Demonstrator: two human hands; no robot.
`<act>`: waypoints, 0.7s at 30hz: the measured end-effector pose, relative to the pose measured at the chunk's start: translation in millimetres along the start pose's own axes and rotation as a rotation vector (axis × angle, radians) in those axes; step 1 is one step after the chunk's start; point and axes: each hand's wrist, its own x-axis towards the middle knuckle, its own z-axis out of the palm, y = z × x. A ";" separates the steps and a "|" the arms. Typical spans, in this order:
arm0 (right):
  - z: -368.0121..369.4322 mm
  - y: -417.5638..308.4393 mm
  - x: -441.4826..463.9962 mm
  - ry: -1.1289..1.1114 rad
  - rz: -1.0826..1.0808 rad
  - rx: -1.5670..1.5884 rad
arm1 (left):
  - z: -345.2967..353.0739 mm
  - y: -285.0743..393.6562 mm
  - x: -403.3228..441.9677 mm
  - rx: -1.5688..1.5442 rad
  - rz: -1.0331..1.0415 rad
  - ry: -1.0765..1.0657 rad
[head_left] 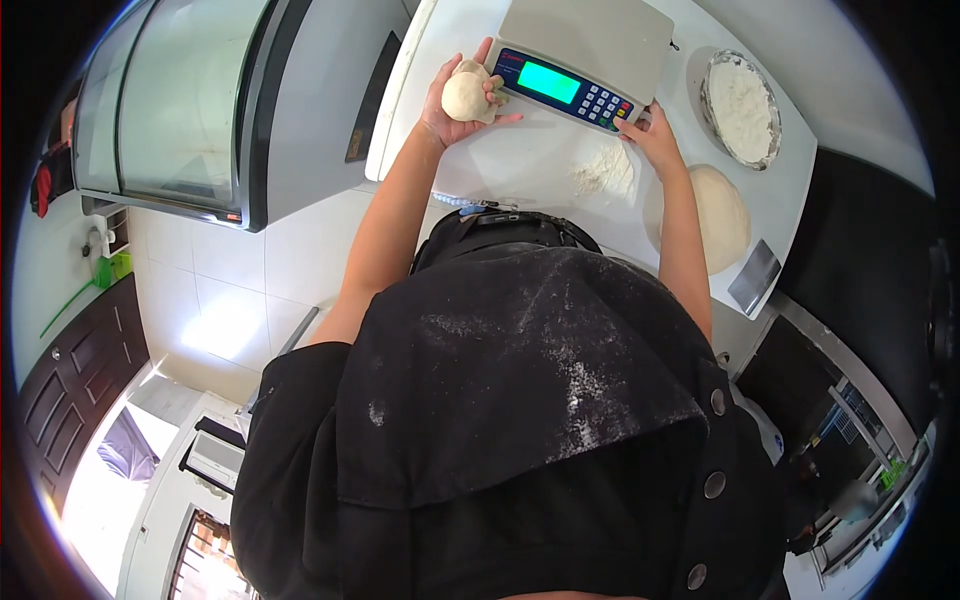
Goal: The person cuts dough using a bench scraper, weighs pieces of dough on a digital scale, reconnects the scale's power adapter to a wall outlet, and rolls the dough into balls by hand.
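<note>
My left hand [450, 108] cradles pale dough [466, 95], which looks like a smooth round lump with another piece against it, just left of a digital kitchen scale [590, 40]. The scale has a lit green display [548, 82] and a keypad [605, 103] on its front. At the keypad's lower right corner, my right hand [655, 138] touches the keys with one digit, while other fingers lie along the scale's side. It holds nothing that I can see. Loose flour [606, 172] lies on the white table [530, 150] between my hands.
A bowl of flour [742, 110] stands at the right of the table. Nearer me, a large dough mass [718, 220] sits beside a flat metal scraper [754, 278]. To the left is a glass-fronted display case [180, 100]. My black apron [520, 380] carries flour marks.
</note>
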 end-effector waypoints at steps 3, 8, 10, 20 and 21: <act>-0.5 -2.7 0.2 -0.021 -0.006 0.009 | 1.4 1.2 -0.4 -0.002 -0.005 0.000; -2.5 -7.5 0.9 -0.029 0.005 0.017 | 2.5 0.7 0.5 -0.003 -0.011 -0.001; -1.4 -9.3 1.7 -0.021 0.022 0.016 | 2.6 1.2 0.0 -0.001 -0.006 0.000; -1.9 7.0 6.5 -0.007 -0.125 -0.092 | 2.2 0.5 -0.1 -0.013 -0.005 -0.003; -2.9 8.5 8.5 -0.007 -0.125 -0.092 | 1.9 0.8 0.2 -0.013 -0.005 -0.003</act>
